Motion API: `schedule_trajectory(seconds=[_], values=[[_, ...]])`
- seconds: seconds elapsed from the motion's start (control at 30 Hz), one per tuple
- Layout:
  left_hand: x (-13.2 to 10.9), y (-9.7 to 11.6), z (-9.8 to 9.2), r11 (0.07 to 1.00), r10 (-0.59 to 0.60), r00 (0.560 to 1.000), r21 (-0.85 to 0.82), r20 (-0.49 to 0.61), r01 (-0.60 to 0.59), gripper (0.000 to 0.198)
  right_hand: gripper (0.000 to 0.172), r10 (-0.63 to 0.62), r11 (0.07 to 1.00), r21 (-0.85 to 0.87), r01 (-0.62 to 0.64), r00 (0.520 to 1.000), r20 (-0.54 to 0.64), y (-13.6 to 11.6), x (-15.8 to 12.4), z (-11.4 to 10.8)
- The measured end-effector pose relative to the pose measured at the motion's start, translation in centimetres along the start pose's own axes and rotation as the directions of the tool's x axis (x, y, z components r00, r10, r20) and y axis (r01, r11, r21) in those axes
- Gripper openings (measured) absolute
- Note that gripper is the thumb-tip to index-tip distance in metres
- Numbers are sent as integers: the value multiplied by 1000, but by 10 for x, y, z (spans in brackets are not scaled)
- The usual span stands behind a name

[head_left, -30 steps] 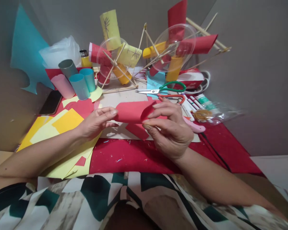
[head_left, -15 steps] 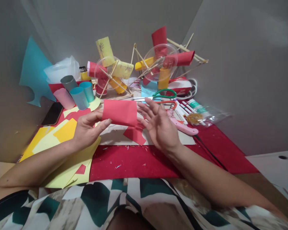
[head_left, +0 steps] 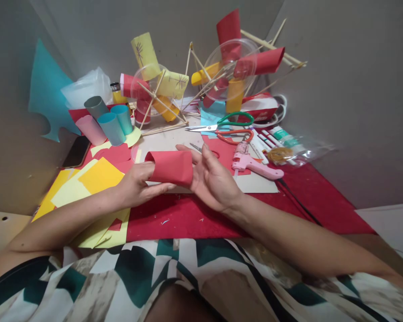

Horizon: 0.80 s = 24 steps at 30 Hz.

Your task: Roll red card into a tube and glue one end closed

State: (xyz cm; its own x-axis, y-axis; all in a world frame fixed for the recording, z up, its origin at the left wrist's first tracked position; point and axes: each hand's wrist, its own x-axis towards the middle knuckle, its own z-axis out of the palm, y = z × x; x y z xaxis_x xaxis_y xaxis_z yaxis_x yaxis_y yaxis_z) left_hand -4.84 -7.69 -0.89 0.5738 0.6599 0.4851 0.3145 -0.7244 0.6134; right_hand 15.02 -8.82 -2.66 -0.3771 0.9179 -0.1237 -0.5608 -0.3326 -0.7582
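Observation:
A red paper tube (head_left: pixel 172 167) lies sideways over the near edge of the white board. My left hand (head_left: pixel 141 182) grips it at the left end, fingers inside the opening and thumb along the lower side. Against the tube's right end rests my right hand (head_left: pixel 218 181), palm turned up and fingers apart, not wrapped round it. Just behind the hands lies a small pair of scissors (head_left: pixel 197 147), partly hidden. A pink glue gun (head_left: pixel 251 164) lies to the right of my right hand.
Two wheels of paper tubes, clear discs and sticks (head_left: pixel 154 96) (head_left: pixel 233 71) stand at the back. Several upright paper tubes (head_left: pixel 111 129), yellow sheets (head_left: pixel 102 179) and a phone (head_left: pixel 76 152) are left. Large scissors (head_left: pixel 218 128) and markers (head_left: pixel 265 143) lie right.
The red tube has tilted so its left opening shows, and my left fingers have gone into it. My right hand has moved in against its right end. The view has shifted slightly.

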Motion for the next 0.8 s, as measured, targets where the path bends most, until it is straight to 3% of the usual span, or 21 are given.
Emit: schedule_trajectory(seconds=[0.13,0.37,0.47,0.63,0.8], values=[[5,12,-9,984,-166,986,-71,-35,163,19,47,-12,999,-29,14,998,69,-2,1,-3],[8,18,-27,872,-421,905,-300,-54,387,37,46,-244,965,-117,233,966,-88,-6,1,-10],[9,21,-32,895,-402,914,-234,-55,379,35,44,-217,973,-95,208,970,-104,-7,1,-11],[17,35,-27,964,-258,966,-79,-29,255,27,45,-33,999,39,35,998,-57,-6,3,-6],[33,42,-5,979,-153,979,157,138,131,32,48,51,981,185,-59,998,44,-11,1,0]])
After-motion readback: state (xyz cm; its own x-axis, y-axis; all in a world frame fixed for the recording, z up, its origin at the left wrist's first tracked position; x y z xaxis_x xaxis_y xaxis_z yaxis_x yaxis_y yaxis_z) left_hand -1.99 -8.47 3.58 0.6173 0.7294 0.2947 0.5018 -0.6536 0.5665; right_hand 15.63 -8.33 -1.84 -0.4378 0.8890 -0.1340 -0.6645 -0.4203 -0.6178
